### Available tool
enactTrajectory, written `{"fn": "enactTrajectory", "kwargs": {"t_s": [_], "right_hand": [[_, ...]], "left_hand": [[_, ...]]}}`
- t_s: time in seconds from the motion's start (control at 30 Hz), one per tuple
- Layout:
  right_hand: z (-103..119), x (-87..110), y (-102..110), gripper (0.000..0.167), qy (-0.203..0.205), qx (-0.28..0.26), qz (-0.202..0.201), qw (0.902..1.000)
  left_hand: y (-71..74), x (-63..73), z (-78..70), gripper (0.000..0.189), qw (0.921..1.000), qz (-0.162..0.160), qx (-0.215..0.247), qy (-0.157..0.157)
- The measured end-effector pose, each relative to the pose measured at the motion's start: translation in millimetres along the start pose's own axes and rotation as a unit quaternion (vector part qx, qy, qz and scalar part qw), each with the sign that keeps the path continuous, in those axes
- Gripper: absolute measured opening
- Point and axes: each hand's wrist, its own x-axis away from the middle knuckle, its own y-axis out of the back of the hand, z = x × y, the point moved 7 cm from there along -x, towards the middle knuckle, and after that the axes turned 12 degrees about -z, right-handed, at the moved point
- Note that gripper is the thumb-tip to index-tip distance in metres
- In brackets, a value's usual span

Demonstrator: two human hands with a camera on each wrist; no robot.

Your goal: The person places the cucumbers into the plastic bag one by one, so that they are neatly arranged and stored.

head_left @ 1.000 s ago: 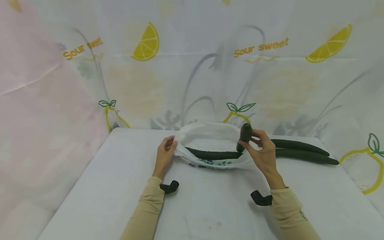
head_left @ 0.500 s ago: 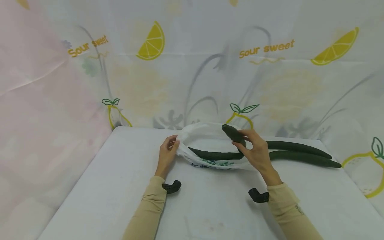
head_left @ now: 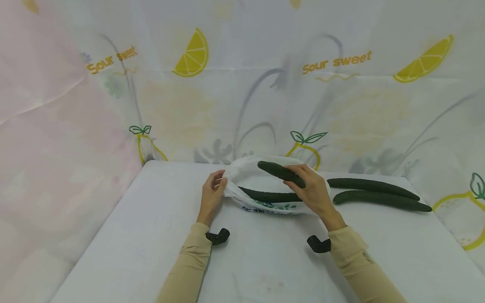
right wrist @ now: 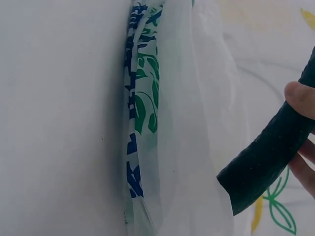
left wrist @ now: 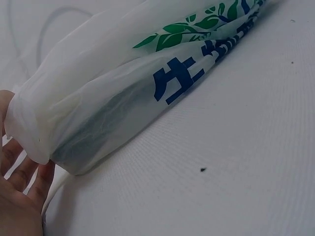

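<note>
A white plastic bag with green and blue print lies on the table, its mouth spread wide. My left hand pinches the bag's left edge; in the left wrist view its fingers are at the thin film. One dark green cucumber lies inside along the near wall and shows faintly through the plastic. My right hand grips a second cucumber above the mouth, tilted with its free end up and to the left. The right wrist view shows the thumb across this cucumber, whose lower end overlaps the bag film.
Two more cucumbers, the far one and the near one, lie side by side on the white table right of the bag. A printed cloth backdrop rises behind the table. Black devices sit at both wrists.
My right hand has moved left over the bag, swinging its cucumber from nearly upright to slanting leftward. The left hand keeps its hold on the bag edge.
</note>
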Motion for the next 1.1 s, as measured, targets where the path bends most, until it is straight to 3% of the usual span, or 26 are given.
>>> {"fn": "enactTrajectory", "kwargs": {"t_s": [0.27,0.47,0.83,1.1], "right_hand": [[2.7,-1.2,-14.3,0.045,0.002,-0.005,0.009,0.9999],[3.7,-3.1,-19.7,0.045,0.001,0.003,0.013,0.9999],[-0.4,-0.3,-41.2,0.042,-0.03,0.034,0.077,0.996],[2.4,4.6,-53.7,0.04,-0.03,0.049,0.118,0.9914]], "left_hand": [[7.6,1.8,0.1,0.036,0.9999,-0.01,-0.011,0.004],[5.5,1.6,0.4,0.037,1.0,-0.005,-0.005,0.007],[4.2,0.8,4.7,0.034,0.9999,-0.011,0.007,0.004],[5.4,1.9,-2.9,0.034,0.9996,-0.02,0.02,-0.004]]}}
